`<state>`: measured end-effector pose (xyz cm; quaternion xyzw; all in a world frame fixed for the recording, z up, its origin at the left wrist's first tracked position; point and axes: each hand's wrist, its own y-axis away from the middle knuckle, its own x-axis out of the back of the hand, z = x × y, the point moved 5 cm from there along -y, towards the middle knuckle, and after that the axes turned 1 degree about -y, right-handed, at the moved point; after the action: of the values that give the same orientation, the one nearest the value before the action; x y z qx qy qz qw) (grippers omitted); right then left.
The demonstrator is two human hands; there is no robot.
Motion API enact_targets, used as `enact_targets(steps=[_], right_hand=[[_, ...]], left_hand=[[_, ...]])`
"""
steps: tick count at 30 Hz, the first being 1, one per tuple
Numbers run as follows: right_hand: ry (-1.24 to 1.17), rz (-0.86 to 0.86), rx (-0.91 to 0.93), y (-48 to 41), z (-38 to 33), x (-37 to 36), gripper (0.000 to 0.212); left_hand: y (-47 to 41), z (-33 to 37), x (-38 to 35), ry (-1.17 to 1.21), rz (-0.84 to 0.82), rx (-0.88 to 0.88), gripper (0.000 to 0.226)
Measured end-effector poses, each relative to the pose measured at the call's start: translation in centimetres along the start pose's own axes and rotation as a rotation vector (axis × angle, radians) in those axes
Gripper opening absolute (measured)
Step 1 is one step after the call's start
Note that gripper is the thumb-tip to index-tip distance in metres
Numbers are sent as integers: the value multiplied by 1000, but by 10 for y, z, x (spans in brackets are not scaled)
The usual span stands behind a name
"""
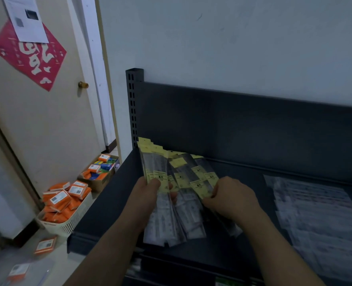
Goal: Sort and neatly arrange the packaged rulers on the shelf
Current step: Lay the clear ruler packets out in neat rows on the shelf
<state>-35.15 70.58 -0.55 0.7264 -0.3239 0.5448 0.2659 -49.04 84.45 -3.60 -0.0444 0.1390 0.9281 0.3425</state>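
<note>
Several packaged rulers (pixel 183 182) in clear sleeves with yellow header cards are fanned out above the left part of the dark shelf (pixel 113 207). My left hand (pixel 148 195) grips the left side of the fan, thumb across the yellow labels. Fingers of my right hand (pixel 231 197) pinch the rightmost packs at their labels. The lower ends of the packs hang down toward the shelf's front edge. A second lot of clear ruler packs (pixel 315 219) lies flat on the right part of the shelf, overlapping in rows.
The shelf's dark back panel (pixel 243 129) and slotted upright (pixel 132 108) stand behind the rulers. On the floor at left are a white basket of orange boxes (pixel 65 205), a cardboard box of mixed packs (pixel 98 170) and loose orange boxes (pixel 46 244). A closed door (pixel 47 120) is beyond.
</note>
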Motion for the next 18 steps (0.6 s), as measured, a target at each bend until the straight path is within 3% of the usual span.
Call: enact_targets(steps=[4,9,13,18], right_hand=[[-36,34,-29,-1,18,2,41],[-44,4,-112,-1,36,-7,71],[-228,59,-106,-8,43,-7,35],[-258,-66,-162,-10,44,-5,34]], left_hand=[[-1,-1,-1,12,-4,5,26],[-2,0,-2,4,-1,-7,24],[-2,-1,-1,11,-4,-8,24],[-2,-2,0,12,-6,-1,24]])
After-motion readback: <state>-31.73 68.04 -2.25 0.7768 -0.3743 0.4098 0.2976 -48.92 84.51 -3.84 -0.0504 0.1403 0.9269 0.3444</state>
